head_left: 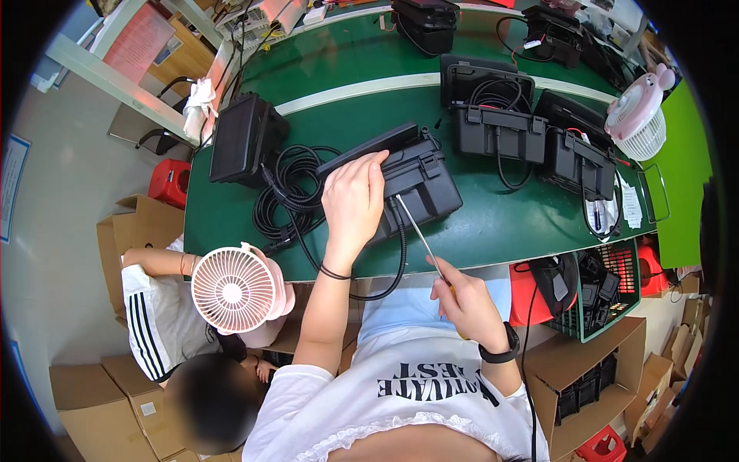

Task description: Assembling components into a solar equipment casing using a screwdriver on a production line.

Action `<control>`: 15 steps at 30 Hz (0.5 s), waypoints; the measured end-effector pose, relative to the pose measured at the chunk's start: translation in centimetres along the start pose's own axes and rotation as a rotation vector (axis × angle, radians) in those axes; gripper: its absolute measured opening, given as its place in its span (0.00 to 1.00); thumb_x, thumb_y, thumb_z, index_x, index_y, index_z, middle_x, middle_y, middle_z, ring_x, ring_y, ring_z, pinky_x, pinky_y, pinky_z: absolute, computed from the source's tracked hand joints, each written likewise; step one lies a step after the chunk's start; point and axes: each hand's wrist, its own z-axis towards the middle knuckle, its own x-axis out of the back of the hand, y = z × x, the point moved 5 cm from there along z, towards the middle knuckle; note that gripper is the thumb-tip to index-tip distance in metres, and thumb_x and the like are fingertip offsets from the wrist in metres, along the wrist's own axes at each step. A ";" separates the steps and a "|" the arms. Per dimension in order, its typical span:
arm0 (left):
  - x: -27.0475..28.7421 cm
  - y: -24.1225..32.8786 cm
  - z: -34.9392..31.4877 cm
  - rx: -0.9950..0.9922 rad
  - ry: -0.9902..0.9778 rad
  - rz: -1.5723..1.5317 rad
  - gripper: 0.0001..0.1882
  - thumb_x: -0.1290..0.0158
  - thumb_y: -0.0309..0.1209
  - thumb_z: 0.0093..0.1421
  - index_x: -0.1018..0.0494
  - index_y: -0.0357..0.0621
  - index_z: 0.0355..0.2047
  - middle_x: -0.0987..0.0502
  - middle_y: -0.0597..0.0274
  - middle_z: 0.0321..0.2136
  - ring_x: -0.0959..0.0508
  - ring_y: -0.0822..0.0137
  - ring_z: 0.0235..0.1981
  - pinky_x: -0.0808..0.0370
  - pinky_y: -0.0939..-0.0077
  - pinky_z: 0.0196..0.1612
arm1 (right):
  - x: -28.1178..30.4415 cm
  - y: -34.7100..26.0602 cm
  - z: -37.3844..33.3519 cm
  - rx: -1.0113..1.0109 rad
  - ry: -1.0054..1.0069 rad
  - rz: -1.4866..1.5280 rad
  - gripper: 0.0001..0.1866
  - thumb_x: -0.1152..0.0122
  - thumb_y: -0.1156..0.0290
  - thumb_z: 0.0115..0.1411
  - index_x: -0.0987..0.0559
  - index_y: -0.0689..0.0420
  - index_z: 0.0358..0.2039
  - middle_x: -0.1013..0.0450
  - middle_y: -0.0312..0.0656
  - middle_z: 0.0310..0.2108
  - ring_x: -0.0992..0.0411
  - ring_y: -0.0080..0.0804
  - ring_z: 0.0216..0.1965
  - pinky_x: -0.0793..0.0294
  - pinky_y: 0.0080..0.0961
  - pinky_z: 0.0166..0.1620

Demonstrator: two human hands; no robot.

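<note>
A black plastic box [433,190] with a raised lid lies at the near edge of the green table in front of me. My left hand [352,199] is closed over the left part of the box and its lid, hiding that side. In my right hand [471,304] is a screwdriver [418,232]; its long metal shaft reaches up to the front of the box, with the tip beside the cable fitting. A ribbed black cable [402,258] leaves the box there and loops down past the table edge. Coiled black cable [269,219] lies left of my left hand.
More black boxes stand on the green table [339,81], including an open one [496,127] and a panel-faced one [242,142]. A pink fan [232,289] is at the left, another fan [640,119] at the right. Another person [165,316] sits at the lower left beside cartons.
</note>
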 end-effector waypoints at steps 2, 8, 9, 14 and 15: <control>-0.1 0.0 0.0 0.006 0.001 0.000 0.17 0.60 0.32 0.68 0.21 0.44 0.42 0.19 0.56 0.40 0.21 0.54 0.43 0.29 0.64 0.50 | -0.2 0.3 0.0 0.022 0.014 -0.046 0.21 0.51 0.76 0.65 0.32 0.62 0.59 0.25 0.39 0.24 0.27 0.24 0.19 0.27 0.22 0.27; 0.0 -0.1 0.0 0.002 0.009 -0.011 0.17 0.60 0.32 0.68 0.20 0.44 0.42 0.19 0.56 0.40 0.21 0.54 0.43 0.29 0.64 0.50 | -0.7 -0.8 0.1 0.050 0.067 -0.128 0.22 0.41 0.71 0.60 0.29 0.65 0.54 0.24 0.52 0.26 0.23 0.51 0.26 0.24 0.36 0.32; 0.0 -0.1 0.0 0.004 0.008 -0.008 0.17 0.60 0.32 0.68 0.20 0.44 0.42 0.19 0.56 0.40 0.21 0.54 0.44 0.29 0.64 0.50 | -0.7 -1.0 0.1 0.068 0.079 -0.148 0.22 0.41 0.71 0.60 0.29 0.65 0.54 0.23 0.52 0.26 0.23 0.50 0.26 0.24 0.37 0.31; -0.1 0.0 0.1 0.005 0.008 -0.003 0.17 0.60 0.32 0.68 0.20 0.44 0.42 0.19 0.56 0.40 0.21 0.55 0.43 0.29 0.64 0.50 | -0.8 -1.6 0.1 0.130 0.132 -0.309 0.23 0.42 0.72 0.59 0.30 0.65 0.54 0.24 0.52 0.25 0.24 0.50 0.24 0.24 0.39 0.29; -0.1 -0.1 0.1 0.007 0.006 -0.002 0.17 0.60 0.32 0.68 0.20 0.44 0.42 0.19 0.56 0.40 0.21 0.55 0.43 0.29 0.64 0.50 | -0.8 -1.7 0.0 0.156 0.154 -0.335 0.23 0.43 0.72 0.60 0.31 0.64 0.55 0.24 0.51 0.24 0.25 0.50 0.22 0.24 0.39 0.27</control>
